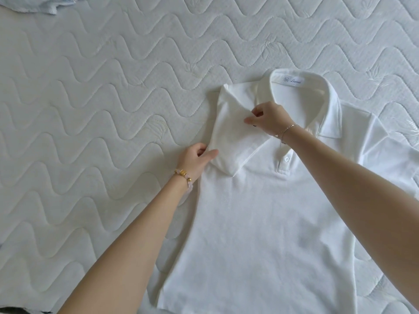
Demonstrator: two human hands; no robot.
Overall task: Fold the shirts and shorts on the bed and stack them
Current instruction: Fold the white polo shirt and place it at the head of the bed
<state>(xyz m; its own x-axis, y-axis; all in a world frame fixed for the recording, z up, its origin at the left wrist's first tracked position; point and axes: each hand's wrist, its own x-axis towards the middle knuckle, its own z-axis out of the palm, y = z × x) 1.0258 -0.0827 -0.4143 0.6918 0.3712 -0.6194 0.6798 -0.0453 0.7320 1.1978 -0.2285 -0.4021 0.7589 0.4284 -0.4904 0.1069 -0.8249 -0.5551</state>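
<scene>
**Supervisor:** Report the position of the work item.

**Operator:** I see the white polo shirt [260,211] flat and front up on the bed [90,87], right of centre. The sleeve [235,137] on my left side is folded in across the chest.

**Supervisor:** Grip state?

**Operator:** My right hand [267,118] pinches the sleeve cloth beside the collar [331,109]. My left hand [196,158] holds the folded edge with curled fingers.

**Supervisor:** Handling properties?

**Operator:** I judge it light, soft and limp, with only the collar somewhat firm. Take hold at seams and fold edges, at two points, or the cloth will sag and crease.
</scene>
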